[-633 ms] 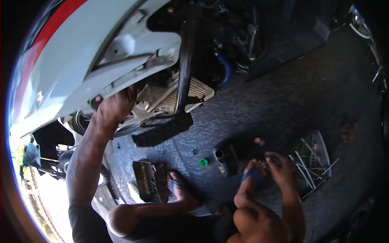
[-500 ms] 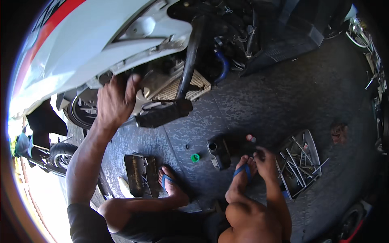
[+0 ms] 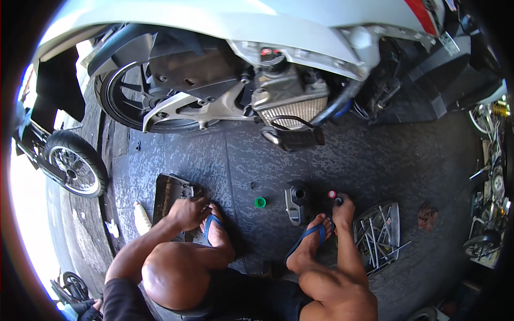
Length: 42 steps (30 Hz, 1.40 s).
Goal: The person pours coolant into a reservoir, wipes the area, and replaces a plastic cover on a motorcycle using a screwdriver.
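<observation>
My left hand (image 3: 187, 213) is closed at the right side of a dirty metal tray (image 3: 165, 198) beside my left foot; what its curled fingers grip is hidden. My right hand (image 3: 343, 211) is closed on a small dark object (image 3: 338, 201) beside a red-rimmed cap (image 3: 332, 194), near my right foot. Between my feet and the motorcycle stand a dark plastic oil jug (image 3: 296, 208), its mouth uncapped, and a green cap (image 3: 260, 202) lying apart. A tray of metal tools (image 3: 377, 235) lies right of my right hand.
A white-and-red motorcycle (image 3: 300, 24) spans the top, with exposed radiator (image 3: 289, 109) and footrest (image 3: 293, 138). Another wheel (image 3: 75, 166) stands left, motorcycles (image 3: 484, 176) right. A white bottle (image 3: 142, 218) and brown rag (image 3: 427, 218) lie on the floor; a person's hand (image 3: 97, 304) shows lower left.
My left hand has come down from the motorcycle's underside to the metal tray. My right hand remains low beside my right foot. The view has swung round, showing more of the motorcycle's wheel.
</observation>
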Each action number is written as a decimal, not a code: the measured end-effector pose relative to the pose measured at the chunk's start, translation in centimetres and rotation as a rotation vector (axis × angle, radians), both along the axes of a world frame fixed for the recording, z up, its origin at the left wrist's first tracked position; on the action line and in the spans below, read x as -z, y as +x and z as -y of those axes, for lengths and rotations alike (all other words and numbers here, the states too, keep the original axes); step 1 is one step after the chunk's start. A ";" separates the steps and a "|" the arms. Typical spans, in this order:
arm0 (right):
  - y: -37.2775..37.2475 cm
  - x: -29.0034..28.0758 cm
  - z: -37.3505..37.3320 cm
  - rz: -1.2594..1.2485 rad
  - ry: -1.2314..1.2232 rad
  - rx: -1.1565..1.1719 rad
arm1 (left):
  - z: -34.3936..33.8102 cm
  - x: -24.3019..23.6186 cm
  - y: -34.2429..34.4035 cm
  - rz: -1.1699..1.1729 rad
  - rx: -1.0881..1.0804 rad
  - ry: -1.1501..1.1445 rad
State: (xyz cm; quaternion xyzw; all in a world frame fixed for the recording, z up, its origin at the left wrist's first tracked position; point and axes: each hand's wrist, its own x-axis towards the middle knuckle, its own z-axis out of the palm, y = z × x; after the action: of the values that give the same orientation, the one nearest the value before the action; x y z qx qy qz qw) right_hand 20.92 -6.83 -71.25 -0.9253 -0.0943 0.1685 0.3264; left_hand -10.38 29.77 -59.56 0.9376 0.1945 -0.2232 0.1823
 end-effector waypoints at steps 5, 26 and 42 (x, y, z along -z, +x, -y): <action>-0.5 -8.2 -3.5 -0.355 0.422 -0.039 | 3.6 6.2 -1.8 0.022 -0.152 -0.151; 2.3 -10.3 -11.1 -0.379 -0.232 -0.600 | 7.2 11.1 11.7 0.290 -0.126 -0.563; -3.3 -14.9 -16.6 -0.234 -0.599 -1.195 | 11.1 12.0 8.0 0.460 -0.050 -0.747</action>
State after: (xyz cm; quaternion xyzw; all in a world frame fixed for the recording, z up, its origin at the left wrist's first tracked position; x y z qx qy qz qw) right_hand 17.57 9.73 -56.35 -0.7403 -0.5029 0.4379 -0.0852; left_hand -2.42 18.64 -71.54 0.8276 0.0774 -0.0594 0.5528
